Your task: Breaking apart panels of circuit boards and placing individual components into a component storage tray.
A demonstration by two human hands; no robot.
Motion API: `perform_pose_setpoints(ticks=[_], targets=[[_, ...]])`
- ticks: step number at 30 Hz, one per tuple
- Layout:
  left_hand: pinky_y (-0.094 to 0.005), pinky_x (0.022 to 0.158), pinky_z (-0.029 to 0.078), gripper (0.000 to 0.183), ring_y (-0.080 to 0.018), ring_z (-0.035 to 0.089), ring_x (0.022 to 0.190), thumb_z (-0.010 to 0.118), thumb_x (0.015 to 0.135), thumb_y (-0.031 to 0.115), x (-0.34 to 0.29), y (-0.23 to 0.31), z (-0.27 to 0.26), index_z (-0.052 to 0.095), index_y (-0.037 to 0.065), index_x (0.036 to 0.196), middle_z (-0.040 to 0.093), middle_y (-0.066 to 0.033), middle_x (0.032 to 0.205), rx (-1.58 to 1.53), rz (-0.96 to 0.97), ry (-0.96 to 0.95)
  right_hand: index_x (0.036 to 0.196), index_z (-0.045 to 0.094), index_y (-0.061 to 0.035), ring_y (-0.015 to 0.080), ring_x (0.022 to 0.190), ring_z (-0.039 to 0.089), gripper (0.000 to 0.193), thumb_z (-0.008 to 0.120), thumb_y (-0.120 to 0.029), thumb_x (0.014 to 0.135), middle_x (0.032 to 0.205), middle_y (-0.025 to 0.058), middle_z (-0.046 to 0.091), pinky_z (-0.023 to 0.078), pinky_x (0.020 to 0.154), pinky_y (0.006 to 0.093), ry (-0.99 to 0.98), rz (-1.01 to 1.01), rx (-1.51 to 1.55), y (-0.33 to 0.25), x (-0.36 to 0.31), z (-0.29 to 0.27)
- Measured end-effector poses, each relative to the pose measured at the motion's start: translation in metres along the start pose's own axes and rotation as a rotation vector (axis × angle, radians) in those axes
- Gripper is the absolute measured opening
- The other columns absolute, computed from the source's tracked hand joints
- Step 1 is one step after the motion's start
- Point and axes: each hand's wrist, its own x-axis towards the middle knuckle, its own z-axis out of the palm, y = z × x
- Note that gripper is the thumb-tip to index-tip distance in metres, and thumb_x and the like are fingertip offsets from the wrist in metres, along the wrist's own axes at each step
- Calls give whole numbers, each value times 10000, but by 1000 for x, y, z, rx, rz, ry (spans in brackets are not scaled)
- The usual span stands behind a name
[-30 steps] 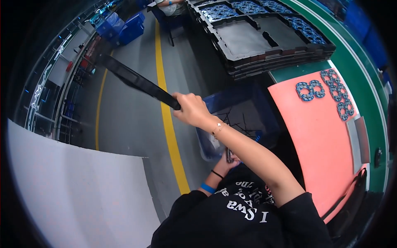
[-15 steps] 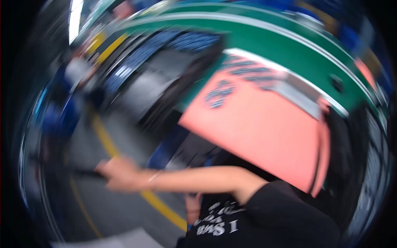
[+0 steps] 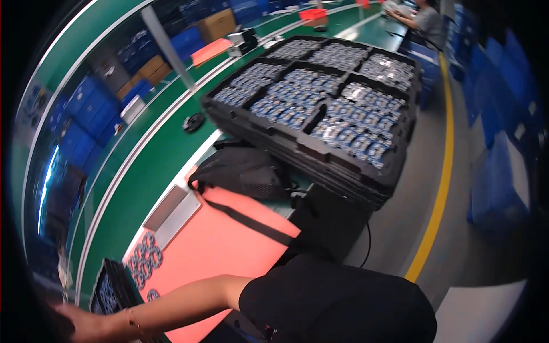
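The stacked trays (image 3: 269, 134) look like matt black moulded plastic, while the circuit boards (image 3: 300, 94) in the top one throw glossy glints. The tray at lower left (image 3: 123, 280) has a similar dull plastic look. Smooth and matt, the pink mat (image 3: 211, 243) resembles foam (or rubber, hard to say which). The bag (image 3: 240, 168) is dark, textured cloth; the bracket (image 3: 178, 218), smooth satin metal; the sleeve (image 3: 337, 300), matt cloth.

We have white glare sparking off the parts (image 3: 360, 134) in the black tray (image 3: 286, 136), a light strip (image 3: 48, 188) glowing far left, the pink mat (image 3: 200, 246) brightly lit. Toward our blackened edges, the green tabletop (image 3: 166, 154) bows, the hand (image 3: 86, 326) blurs into shadow, blue bins (image 3: 497, 177) go soft and dim.
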Motion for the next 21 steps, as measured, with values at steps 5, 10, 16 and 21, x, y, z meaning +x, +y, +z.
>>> perform_pose_setpoints(ticks=[5,10,16,21], targets=[[-320,772,408,612,-165,542,884,502,811,449,54,8,-53,322,105,1284,448,-142,1240,484,-177,-318,1286,243,13,238,1064,423,745,600,-159,654,1179,174,391,384,878,301,445,-117,-186,-99,-58,-100],[-322,838,383,561,-183,497,972,475,832,355,53,-74,21,320,55,1281,423,-140,1256,811,-20,-627,1327,52,78,283,1298,101,985,664,-322,666,1378,220,125,122,1053,358,578,-183,-23,-177,-139,-163],[-325,917,353,500,-206,442,1077,442,858,241,108,-150,162,318,-5,1276,394,-138,1276,1371,257,-719,1101,500,-36,193,1048,455,310,447,-204,847,1104,68,504,369,904,313,676,-470,-408,-213,-225,-179],[-330,1024,235,509,-228,304,1226,339,921,236,102,-137,161,194,-25,1334,259,-122,1365,1586,152,-620,832,606,-79,152,741,564,218,683,-162,646,796,19,608,455,732,296,1262,-444,-119,-257,-238,-210]])
